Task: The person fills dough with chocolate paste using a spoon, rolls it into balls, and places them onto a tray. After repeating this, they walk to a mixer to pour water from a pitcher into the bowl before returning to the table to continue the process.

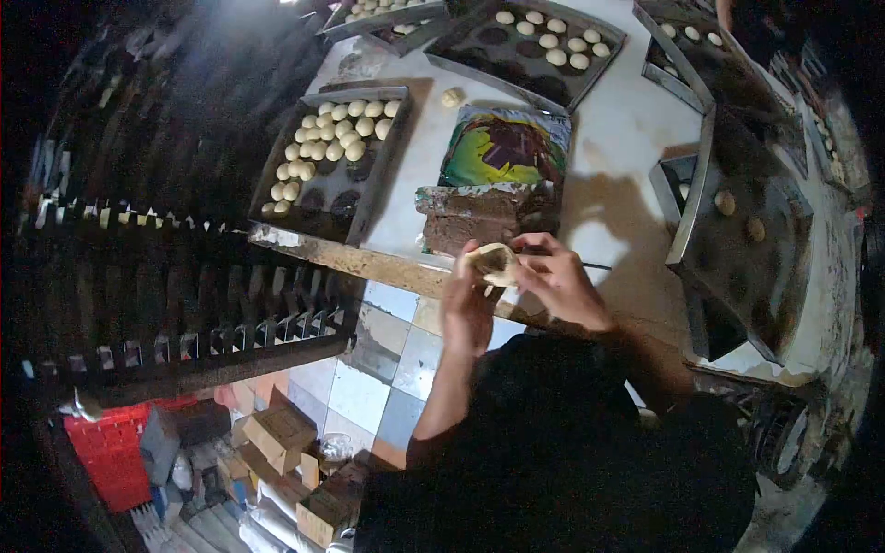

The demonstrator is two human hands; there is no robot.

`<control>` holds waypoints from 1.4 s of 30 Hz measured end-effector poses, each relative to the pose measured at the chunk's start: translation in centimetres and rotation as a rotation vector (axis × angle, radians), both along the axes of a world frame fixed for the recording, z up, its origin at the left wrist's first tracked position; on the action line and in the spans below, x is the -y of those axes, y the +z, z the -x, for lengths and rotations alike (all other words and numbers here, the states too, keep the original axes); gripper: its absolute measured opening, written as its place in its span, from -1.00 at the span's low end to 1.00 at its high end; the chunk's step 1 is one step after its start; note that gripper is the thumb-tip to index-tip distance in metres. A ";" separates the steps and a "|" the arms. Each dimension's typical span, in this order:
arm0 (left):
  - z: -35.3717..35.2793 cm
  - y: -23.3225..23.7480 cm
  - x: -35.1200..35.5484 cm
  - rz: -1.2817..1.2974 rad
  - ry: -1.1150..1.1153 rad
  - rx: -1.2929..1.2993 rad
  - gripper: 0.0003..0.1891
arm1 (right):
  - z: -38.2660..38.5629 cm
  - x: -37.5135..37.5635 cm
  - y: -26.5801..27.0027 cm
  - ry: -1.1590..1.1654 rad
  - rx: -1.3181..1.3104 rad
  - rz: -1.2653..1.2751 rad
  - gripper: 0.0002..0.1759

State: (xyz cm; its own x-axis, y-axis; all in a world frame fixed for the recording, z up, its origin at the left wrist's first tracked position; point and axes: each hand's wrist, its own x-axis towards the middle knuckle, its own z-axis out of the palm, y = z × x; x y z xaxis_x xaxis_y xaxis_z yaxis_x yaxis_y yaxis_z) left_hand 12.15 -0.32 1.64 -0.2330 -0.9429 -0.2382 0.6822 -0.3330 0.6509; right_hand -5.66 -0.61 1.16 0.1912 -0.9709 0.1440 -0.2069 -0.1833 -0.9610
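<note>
A flattened piece of pale dough [501, 276] with a dark brown patch in its middle is held between both hands, above the table's near edge. My left hand [466, 309] has its fingers closed around the left side of the dough. On the right side, my right hand [564, 288] grips the dough with bent fingers. Just beyond the hands lies an opened colourful packet [505, 152] with brown paste [472, 226] showing at its near end. A single dough ball [452, 98] rests behind the packet, to its left.
A metal tray [373, 198] of dough balls stands left of the packet, and another tray [516, 78] stands behind it. Stacked trays [691, 217] line the right side. Below the worn table edge [406, 274] are a tiled floor, cardboard boxes [279, 438] and a red crate [106, 456].
</note>
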 end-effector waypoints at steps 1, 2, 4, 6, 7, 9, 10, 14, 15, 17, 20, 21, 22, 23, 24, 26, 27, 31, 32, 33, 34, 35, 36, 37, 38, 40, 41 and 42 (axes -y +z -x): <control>0.6 0.4 -0.9 0.211 0.041 0.299 -0.36 | -1.7 -0.3 2.1 -0.032 -0.065 0.011 -0.54; 0.9 0.8 -1.9 0.416 0.088 0.601 -0.35 | -3.4 -0.8 4.4 -0.062 -0.127 0.021 -0.50; -0.2 2.3 -3.7 0.624 0.173 0.975 -0.26 | -6.5 -1.7 6.9 -0.165 -0.342 0.447 -0.49; -3.1 3.4 -5.4 0.858 0.222 1.305 -0.27 | -9.1 -3.4 8.6 -0.206 -0.301 0.452 -0.68; -4.5 4.4 -6.5 0.807 0.208 1.211 -0.26 | -10.1 -4.3 9.2 -0.213 -0.295 0.540 -0.71; -6.4 6.3 -9.4 0.589 0.241 0.814 -0.26 | -11.9 -6.1 10.2 -0.226 -0.287 0.710 -0.76; -7.3 6.2 -10.6 0.516 0.331 0.492 -0.22 | -12.7 -7.3 10.4 -0.186 -0.270 0.753 -0.76; -12.9 4.8 -15.6 0.374 0.218 0.100 -0.20 | -15.5 -12.5 12.7 0.194 -0.174 0.665 -0.71; -13.8 4.7 -16.7 0.374 0.230 0.134 -0.31 | -16.2 -13.7 12.8 0.185 -0.157 0.653 -0.70; -14.1 4.4 -18.3 0.426 0.324 0.231 -0.42 | -17.0 -15.3 12.0 0.160 -0.194 0.652 -0.68; -12.9 3.8 -19.9 0.575 0.485 0.403 -0.53 | -17.0 -17.3 11.4 -0.035 -0.235 0.556 -0.67; -12.3 3.5 -20.4 0.628 0.537 0.395 -0.56 | -16.8 -17.7 12.3 -0.058 -0.212 0.367 -0.69; -11.9 3.4 -20.8 0.681 0.591 0.388 -0.59 | -16.4 -17.9 13.2 -0.079 -0.188 0.178 -0.70; -12.0 3.2 -20.8 0.782 0.611 0.529 -0.60 | -16.0 -18.3 13.0 -0.027 -0.040 -0.001 -0.69; -12.1 3.1 -20.6 0.884 0.628 0.671 -0.61 | -15.4 -18.5 12.6 0.025 0.111 -0.177 -0.68; -11.3 3.4 -20.4 1.008 0.635 0.885 -0.61 | -14.6 -18.5 11.9 0.079 0.161 -0.082 -0.64; -10.8 3.8 -20.5 1.028 0.643 1.062 -0.51 | -14.2 -18.1 12.1 0.077 0.054 0.185 -0.62; -8.2 6.3 -19.9 1.040 0.441 1.361 -0.26 | -11.1 -18.9 13.8 -0.002 -0.210 0.444 -0.71; -6.9 6.6 -19.5 1.015 0.405 1.294 -0.24 | -9.8 -19.0 13.3 -0.048 -0.237 0.472 -0.70; -4.6 6.6 -18.9 0.939 0.415 1.071 -0.26 | -8.1 -18.8 13.1 -0.053 -0.230 0.521 -0.66; -2.5 6.5 -18.3 0.854 0.417 0.853 -0.28 | -6.0 -18.3 12.8 -0.056 -0.225 0.572 -0.62; -1.0 6.5 -17.6 0.747 0.249 0.604 -0.37 | -3.9 -17.9 12.6 -0.056 -0.221 0.623 -0.58; 0.5 6.7 -16.9 0.626 0.085 0.365 -0.39 | -1.9 -17.7 12.7 -0.095 -0.162 0.574 -0.60; 2.5 6.7 -16.5 0.621 0.049 0.184 -0.45 | 0.2 -17.4 13.1 -0.130 -0.100 0.529 -0.62; 4.4 6.6 -16.1 0.608 0.014 0.007 -0.46 | 2.3 -17.2 13.7 -0.162 -0.035 0.484 -0.64; 7.9 6.8 -15.4 0.701 0.016 0.138 -0.50 | 6.4 -17.5 15.0 -0.141 0.088 0.152 -0.67; 9.9 7.4 -14.9 0.762 0.046 0.233 -0.51 | 8.1 -17.4 14.3 -0.124 0.206 0.093 -0.67; 11.6 8.1 -13.8 0.880 0.050 0.330 -0.55 | 9.8 -17.3 13.5 -0.105 0.322 0.034 -0.66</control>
